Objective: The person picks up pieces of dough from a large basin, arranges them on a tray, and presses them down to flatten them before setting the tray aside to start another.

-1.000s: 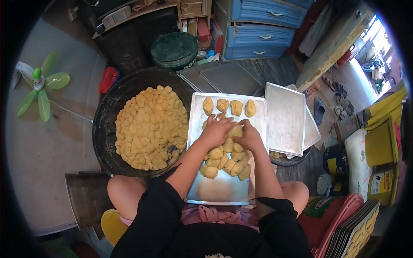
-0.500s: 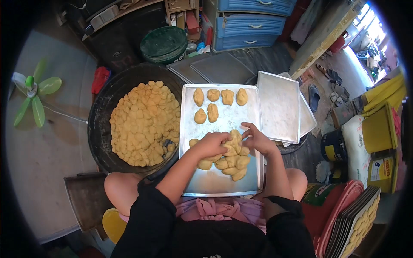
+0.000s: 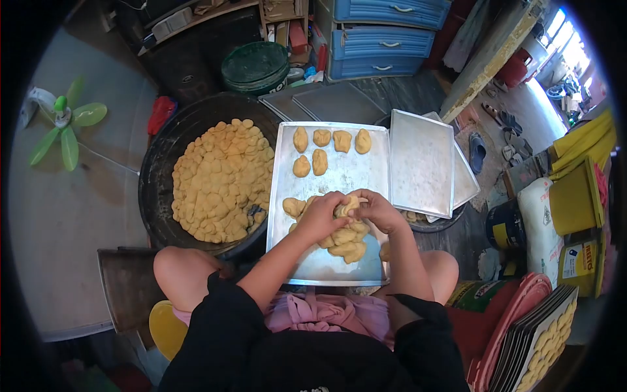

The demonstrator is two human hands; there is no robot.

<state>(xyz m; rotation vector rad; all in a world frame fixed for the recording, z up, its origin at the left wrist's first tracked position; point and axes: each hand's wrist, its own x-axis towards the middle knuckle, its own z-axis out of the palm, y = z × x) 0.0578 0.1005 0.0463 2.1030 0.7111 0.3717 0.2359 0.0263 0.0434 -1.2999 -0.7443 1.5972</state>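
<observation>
A metal tray (image 3: pixel 281 170) lies before me. Several separate dough pieces (image 3: pixel 320 162) are in two rows at its far end. Nearer me, a heap of dough lumps (image 3: pixel 347 248) lies under my hands. My left hand (image 3: pixel 321 219) and my right hand (image 3: pixel 377 212) meet above the heap, fingers closed around one dough piece (image 3: pixel 347 206) between them. Other lumps (image 3: pixel 294 207) lie left of the heap. To the left, a large black basin (image 3: pixel 153 163) holds a big mound of dough balls (image 3: pixel 222 179).
Empty trays (image 3: pixel 423 163) overlap at the right of my tray. A green tub (image 3: pixel 255 68) and blue drawers (image 3: pixel 382 42) stand behind. At the lower right are a red lid (image 3: pixel 516 307) and stacked trays bearing dough (image 3: pixel 552 343). A green fan (image 3: pixel 68 121) is at the left.
My right hand has closed in toward my left, and both now hold a dough piece above the heap. The view has shifted slightly.
</observation>
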